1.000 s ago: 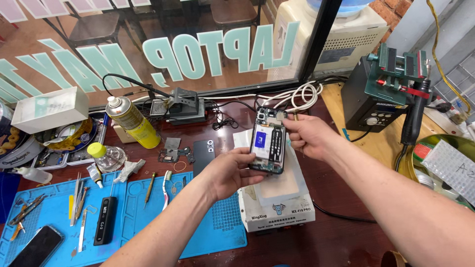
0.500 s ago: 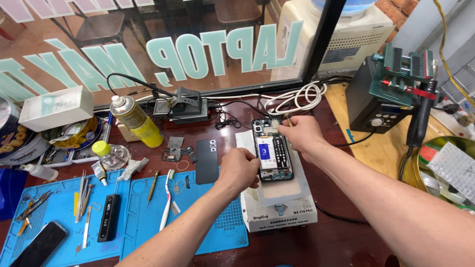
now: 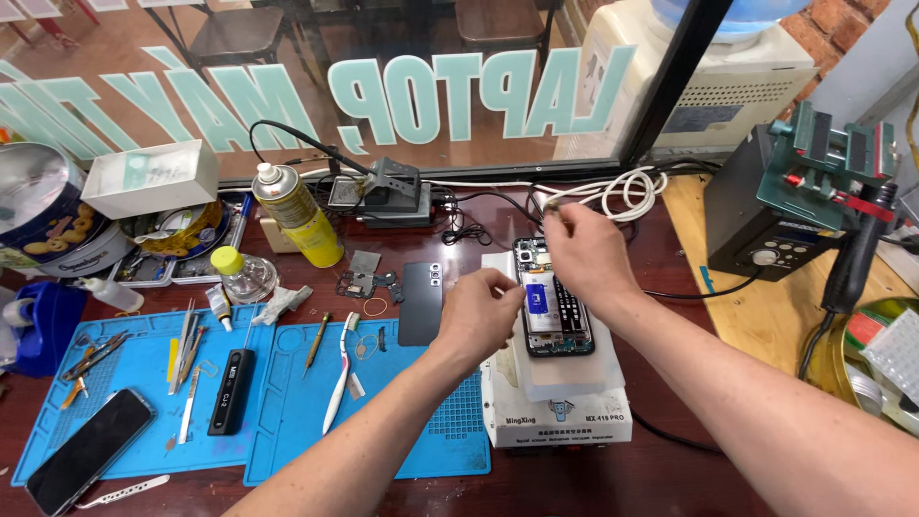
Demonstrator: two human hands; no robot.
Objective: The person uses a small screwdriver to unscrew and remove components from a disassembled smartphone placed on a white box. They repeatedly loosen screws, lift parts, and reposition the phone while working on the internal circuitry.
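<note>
Opened phone (image 3: 552,311) lying face down on the white heating pad (image 3: 555,383), insides exposed. Left hand (image 3: 479,311) just left of the phone, fingertips pinched together at its edge, possibly on a small part. Right hand (image 3: 579,254) above the phone's top end, fingers pinched shut on something tiny. Black back cover (image 3: 420,303) left of the phone.

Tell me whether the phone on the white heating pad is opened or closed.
Opened: the phone shows bare internals, and its dark back cover lies apart.
</note>
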